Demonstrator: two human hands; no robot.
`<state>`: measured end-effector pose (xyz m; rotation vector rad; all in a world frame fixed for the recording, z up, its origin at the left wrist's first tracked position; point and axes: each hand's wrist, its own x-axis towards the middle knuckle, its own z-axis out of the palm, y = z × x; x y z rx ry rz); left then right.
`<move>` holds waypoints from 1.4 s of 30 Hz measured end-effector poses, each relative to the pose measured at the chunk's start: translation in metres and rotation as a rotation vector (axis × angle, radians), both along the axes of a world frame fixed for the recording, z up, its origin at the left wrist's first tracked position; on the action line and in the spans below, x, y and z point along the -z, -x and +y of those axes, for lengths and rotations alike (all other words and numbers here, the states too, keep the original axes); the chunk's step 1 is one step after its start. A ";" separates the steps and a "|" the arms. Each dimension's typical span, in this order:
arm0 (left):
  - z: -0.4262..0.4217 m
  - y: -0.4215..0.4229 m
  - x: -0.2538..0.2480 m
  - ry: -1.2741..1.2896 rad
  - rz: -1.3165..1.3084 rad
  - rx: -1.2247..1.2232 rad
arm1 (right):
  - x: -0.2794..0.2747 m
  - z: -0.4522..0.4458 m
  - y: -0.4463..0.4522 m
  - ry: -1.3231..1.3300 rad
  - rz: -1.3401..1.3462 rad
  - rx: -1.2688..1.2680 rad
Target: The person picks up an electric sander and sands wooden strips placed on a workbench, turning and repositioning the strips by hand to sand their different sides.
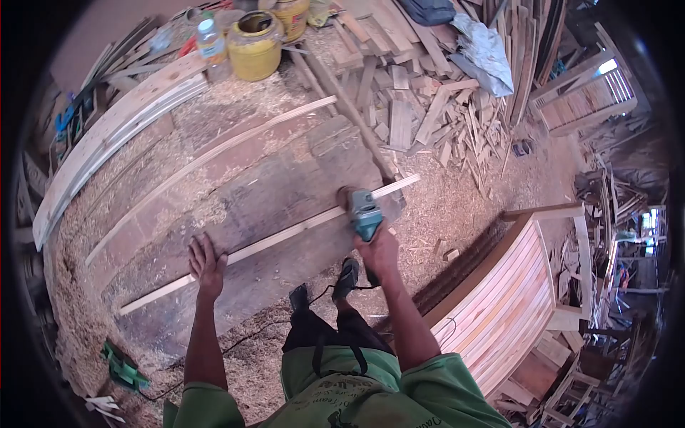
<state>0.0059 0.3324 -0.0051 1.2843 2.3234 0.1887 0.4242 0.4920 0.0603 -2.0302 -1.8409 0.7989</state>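
**Light strip (pixel 285 234), heavier tool (pixel 365 216)**

The strip lies slantwise across the bench (pixel 285 189), from near left to far right, its far end reaching past the tool. My left hand (pixel 205 262) rests over its left part, fingers spread across it rather than wrapped round. My right hand (pixel 378 253) is closed round the near end of the tool, which sits over the strip toward its right end. From above I can't quite tell how the tool's underside meets the wood.

I judge the strip light and fairly stiff, yet long and thin enough to bow or chatter where nothing bears on it. The bench looks dusty, with shavings (pixel 428 207) on the ground beside it, so the strip may skid; a broad palm, pressed straight down well clear of the tool, should suit it better than a pinch. To lift it, I'd take it near the middle, minding splinters along the edges. The tool is probably the weightier thing and wants a full, firm fist.
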 end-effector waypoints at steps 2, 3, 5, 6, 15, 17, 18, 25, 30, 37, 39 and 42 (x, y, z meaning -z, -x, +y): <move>-0.002 0.001 0.004 -0.037 -0.004 0.006 | -0.006 -0.027 0.038 0.065 -0.001 -0.064; -0.003 0.000 0.006 -0.059 -0.006 0.009 | 0.002 -0.041 0.056 0.064 -0.033 -0.107; 0.000 -0.003 0.001 -0.031 -0.014 -0.013 | -0.004 -0.066 0.097 0.090 -0.075 -0.186; 0.003 -0.006 -0.003 -0.009 -0.022 -0.034 | -0.017 -0.079 0.119 0.122 -0.087 -0.222; -0.005 0.017 0.021 -0.259 -0.353 -0.195 | -0.007 -0.139 0.177 0.074 -0.081 -0.290; -0.007 0.013 0.025 -0.225 -0.309 -0.161 | -0.016 -0.126 0.142 0.070 -0.111 -0.247; -0.005 0.014 0.024 -0.208 -0.281 -0.145 | -0.015 -0.119 0.128 0.084 -0.139 -0.177; -0.005 0.013 0.012 -0.183 -0.331 -0.163 | 0.001 -0.112 0.123 -0.002 -0.106 -0.089; -0.007 0.018 0.015 -0.230 -0.378 -0.173 | -0.007 -0.141 0.204 0.104 -0.025 -0.290; -0.007 0.007 0.018 -0.131 -0.114 -0.027 | -0.018 -0.099 0.131 0.102 -0.086 -0.218; -0.007 0.002 0.007 -0.080 0.000 0.021 | -0.010 -0.081 0.092 0.100 -0.138 -0.082; -0.004 -0.001 -0.002 -0.043 0.013 0.025 | -0.006 -0.052 0.038 0.085 -0.147 0.081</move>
